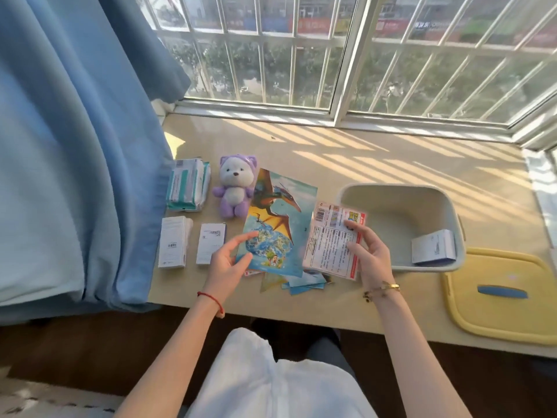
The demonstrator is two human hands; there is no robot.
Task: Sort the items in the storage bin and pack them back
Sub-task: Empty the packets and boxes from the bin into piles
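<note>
The person's white-clad lap (271,378) lies nearest the camera, with both forearms extending forward over the near edge of the beige sill counter (331,315).

Left hand (224,263): positioned at the near left corner of the dinosaur picture sheet (278,218). The thumb rests on the sheet's near edge and the forefinger is extended across its printed globe; the remaining fingers are loosely curled. Whether the sheet is pinched or only steadied cannot be determined.

Right hand (369,251): fingers closed on the printed packet (333,242), thumb on its face, holding it tilted above the counter just left of the storage bin (446,224). Several loose cards (304,282) lie beneath the packet and sheet.

Left group, further out: two white cartons (173,242) and (211,242) side by side; beyond them a tissue pack (188,184) and a purple plush bear (233,188), lying apart from each other.

Right group: the bin stands open, holding a single small box (434,247) against its near right wall. The yellow lid (500,294) lies flat on the counter just right of the bin.

Current step, as judged: sorting is largely complete and packing has started; flat paper items are being gathered.

Next move requirement: square the packet, sheet and loose cards into one stack, then lower the stack into the bin along a wall, leaving floor space for the cartons, tissue pack and bear. The window (346,55) lies at the far end.
</note>
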